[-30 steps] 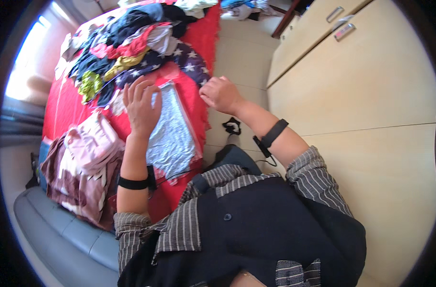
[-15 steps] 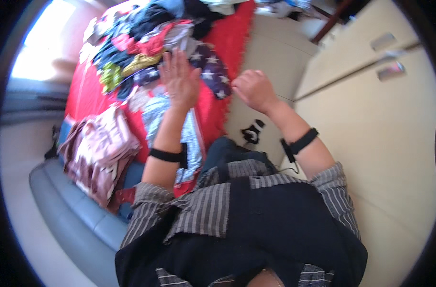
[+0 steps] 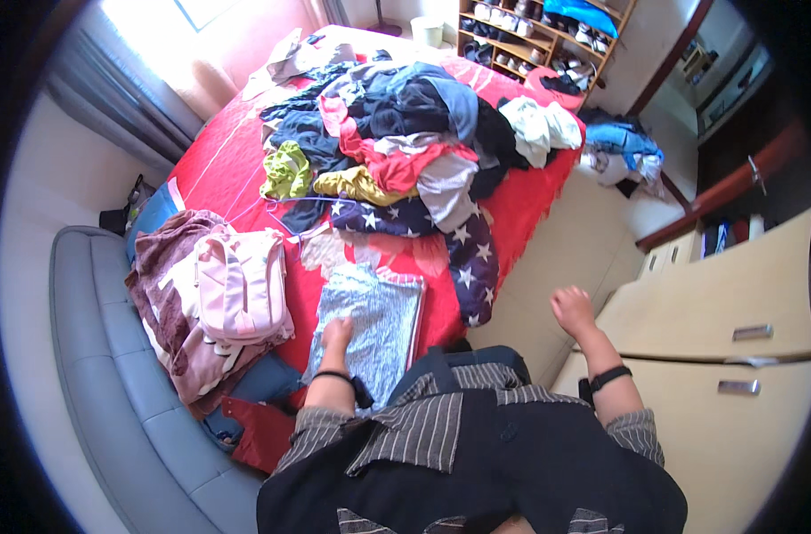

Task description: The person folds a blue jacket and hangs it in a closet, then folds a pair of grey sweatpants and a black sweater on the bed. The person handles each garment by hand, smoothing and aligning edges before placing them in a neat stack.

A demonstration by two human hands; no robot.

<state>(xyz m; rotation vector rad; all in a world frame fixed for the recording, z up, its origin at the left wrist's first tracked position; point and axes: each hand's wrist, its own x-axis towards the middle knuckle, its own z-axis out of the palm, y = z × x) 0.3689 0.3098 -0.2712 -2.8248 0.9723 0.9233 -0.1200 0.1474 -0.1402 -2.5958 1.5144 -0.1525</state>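
My left hand [image 3: 337,332] hangs over a folded light-blue patterned cloth [image 3: 379,329] on the near part of the bed; whether it touches the cloth I cannot tell, and its fingers are foreshortened. To the right, my right hand [image 3: 572,309] is held in the air by the beige cabinet, fingers curled in and nothing visible in them. Beyond the folded cloth lies a navy cloth with white stars [image 3: 472,267]. Behind it is a heap of mixed clothes [image 3: 405,102], with a lime-green garment [image 3: 287,171] and a mustard one [image 3: 356,185] at its front.
A pink backpack [image 3: 241,285] rests on a brown-and-pink blanket [image 3: 165,267] at the left. The bed has a red cover [image 3: 530,191] and a grey padded headboard [image 3: 112,356]. Beige cabinet [image 3: 708,303] at right; shoe rack [image 3: 557,40] and clothes on the floor [image 3: 624,147] farther back.
My view has lifted, showing more of the room. My left hand, spread near the clothes heap before, has drawn back toward me over the folded cloth. My right hand has moved outward, toward the cabinet.
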